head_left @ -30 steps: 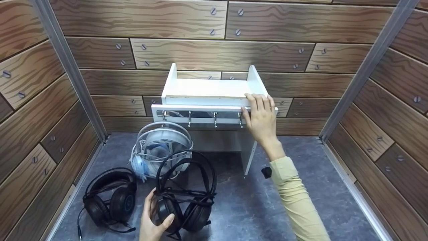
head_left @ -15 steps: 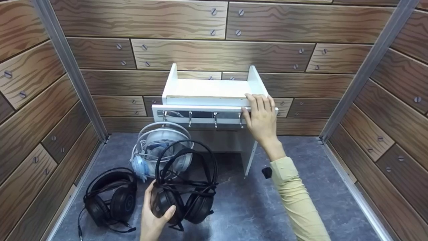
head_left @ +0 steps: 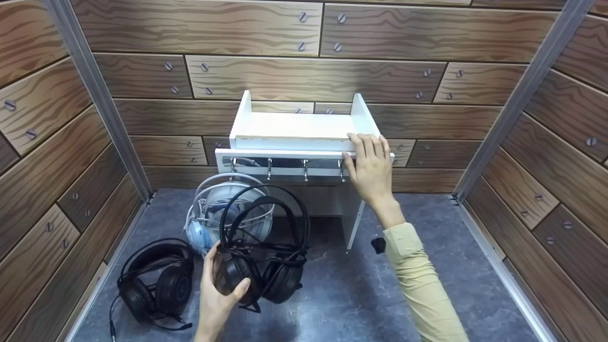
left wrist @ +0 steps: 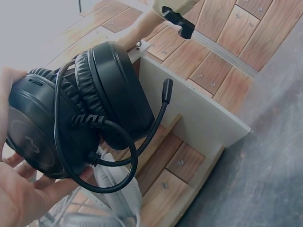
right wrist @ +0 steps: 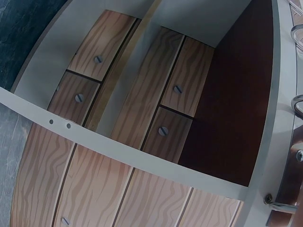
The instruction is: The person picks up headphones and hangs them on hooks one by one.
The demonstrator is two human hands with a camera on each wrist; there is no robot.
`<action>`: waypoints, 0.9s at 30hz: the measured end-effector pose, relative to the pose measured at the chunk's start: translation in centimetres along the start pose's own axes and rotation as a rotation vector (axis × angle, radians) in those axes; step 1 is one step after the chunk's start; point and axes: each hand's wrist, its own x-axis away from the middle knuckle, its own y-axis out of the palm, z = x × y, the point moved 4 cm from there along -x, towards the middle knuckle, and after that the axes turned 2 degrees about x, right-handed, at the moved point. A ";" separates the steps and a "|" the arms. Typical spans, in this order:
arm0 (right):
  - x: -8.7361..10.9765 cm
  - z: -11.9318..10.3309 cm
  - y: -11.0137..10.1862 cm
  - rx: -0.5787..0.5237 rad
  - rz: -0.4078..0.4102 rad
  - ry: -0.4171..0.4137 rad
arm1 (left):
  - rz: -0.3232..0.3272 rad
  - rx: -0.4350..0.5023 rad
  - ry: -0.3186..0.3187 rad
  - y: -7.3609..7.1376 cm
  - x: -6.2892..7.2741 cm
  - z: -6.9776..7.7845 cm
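My left hand (head_left: 216,297) grips a black headset (head_left: 240,275) by an ear cup, with the headband upright and the cable bundled across it. In the left wrist view, this headset (left wrist: 118,90) shows a microphone boom (left wrist: 163,101). A white rack (head_left: 294,126) stands at the back with a row of hooks (head_left: 306,171) along its front rail. My right hand (head_left: 373,173) rests over the rail's right end, fingers reaching toward the shelf edge, thumb in front. A white-and-blue headset (head_left: 199,232) hangs at the leftmost hook, partly hidden by the black headset.
A second black headset (head_left: 156,285) lies on the grey floor (head_left: 356,308) at the left. Wood-patterned walls (head_left: 313,28) enclose the space on the visible sides. The rack's side panel (right wrist: 142,157) crosses the right wrist view, where my right hand is out of sight.
My left hand has raised the black headset toward the rack, and its headband now overlaps more of the white-and-blue headset in the head view. The right hand has stayed in place.
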 end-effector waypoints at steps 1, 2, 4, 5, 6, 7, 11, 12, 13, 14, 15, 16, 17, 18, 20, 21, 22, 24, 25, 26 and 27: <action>0.0 0.0 0.0 0.000 0.000 0.000 | 0.000 -0.004 0.010 0.1 -0.2 0.1; 0.0 0.0 0.0 0.001 0.000 0.001 | 0.000 -0.008 0.019 0.1 -0.4 0.2; 0.0 0.0 0.0 0.001 -0.002 0.001 | -0.002 -0.012 0.040 0.3 -0.8 0.4; 0.0 0.0 0.0 0.001 -0.004 0.002 | 0.000 -0.022 0.047 0.3 -1.0 0.5; 0.0 0.0 0.0 0.002 -0.006 0.001 | 0.002 -0.031 0.051 0.4 -1.1 0.6; 0.0 0.0 0.0 0.003 -0.005 0.001 | 0.004 -0.043 0.053 0.4 -1.3 0.7; 0.1 -0.1 0.0 0.002 0.003 -0.003 | 0.015 -0.068 0.046 0.6 -1.8 0.8; 0.0 -0.1 0.0 0.002 0.007 -0.003 | 0.016 -0.068 0.042 0.7 -1.9 0.8; 0.0 -0.1 0.0 0.001 0.011 -0.004 | 0.017 -0.065 0.038 0.7 -2.0 0.8; 0.0 -0.1 0.0 0.001 0.012 -0.004 | 0.017 -0.060 0.035 0.8 -2.1 0.8; 0.0 -0.1 0.0 0.002 0.013 -0.004 | 0.018 -0.059 0.032 0.8 -2.2 0.7; 0.0 -0.1 0.0 0.004 0.012 -0.004 | 0.019 -0.061 0.031 0.8 -2.2 0.7; 0.0 -0.1 0.0 0.005 0.010 -0.003 | 0.018 -0.061 0.030 0.9 -2.3 0.6; 0.0 -0.1 0.0 0.006 0.007 -0.002 | 0.018 -0.059 0.028 1.0 -2.3 0.5; 0.0 -0.1 0.0 0.008 0.003 0.000 | 0.018 -0.059 0.027 1.1 -2.4 0.4; 0.0 -0.1 0.0 0.009 0.000 0.002 | 0.017 -0.055 0.026 1.1 -2.5 0.4; 0.0 -0.1 0.0 0.010 -0.001 0.003 | 0.015 -0.050 0.026 1.1 -2.5 0.3; 0.0 -0.1 0.0 0.011 -0.003 0.004 | 0.012 -0.045 0.026 1.2 -2.6 0.1; 0.0 -0.1 -0.1 0.011 -0.002 0.004 | 0.012 -0.044 0.028 1.2 -2.6 0.0; 0.0 -0.1 0.0 0.011 -0.003 0.004 | 0.012 -0.045 0.030 1.1 -2.7 -0.1; 0.0 -0.1 0.0 0.012 -0.003 0.003 | 0.014 -0.046 0.033 1.1 -2.7 -0.1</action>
